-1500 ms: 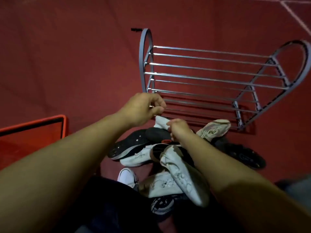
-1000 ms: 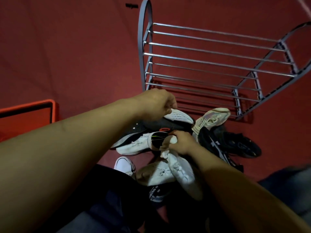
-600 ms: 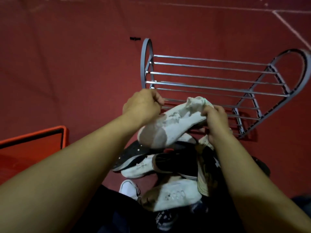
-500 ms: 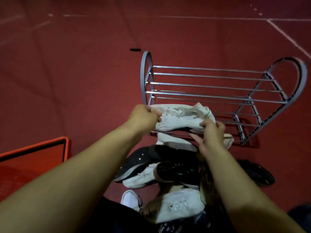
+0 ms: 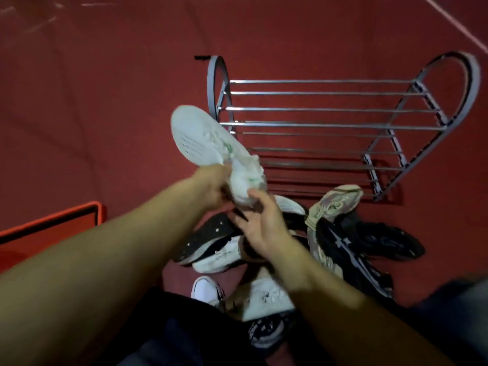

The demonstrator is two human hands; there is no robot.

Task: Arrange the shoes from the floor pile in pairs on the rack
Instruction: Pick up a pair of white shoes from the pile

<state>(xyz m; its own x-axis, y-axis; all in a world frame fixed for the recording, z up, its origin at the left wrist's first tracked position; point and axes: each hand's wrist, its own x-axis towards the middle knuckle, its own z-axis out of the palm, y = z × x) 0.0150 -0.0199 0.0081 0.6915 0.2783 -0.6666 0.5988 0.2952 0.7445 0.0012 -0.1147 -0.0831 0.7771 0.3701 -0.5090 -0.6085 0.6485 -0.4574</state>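
Observation:
My left hand [image 5: 211, 187] grips a white sneaker [image 5: 208, 143] with green trim by its heel end, toe pointing up and left, in the air left of the rack. My right hand [image 5: 261, 223] is just under the heel, fingers spread and touching it. The grey metal shoe rack [image 5: 317, 125] stands behind, its bars bare. The floor pile lies below my hands: a black dotted shoe [image 5: 208, 236], white shoes [image 5: 219, 260] [image 5: 266, 297], a beige sneaker [image 5: 335, 204] and black sneakers [image 5: 383, 241].
An orange crate [image 5: 52, 223] sits at the left edge on the red floor [image 5: 105, 101]. A small black object [image 5: 202, 57] lies on the floor behind the rack's left end. My dark trousers fill the bottom of the view.
The white sneaker, held level by both hands in front of the rack, has swung up and left in my left hand. My right hand has loosened and dropped below its heel.

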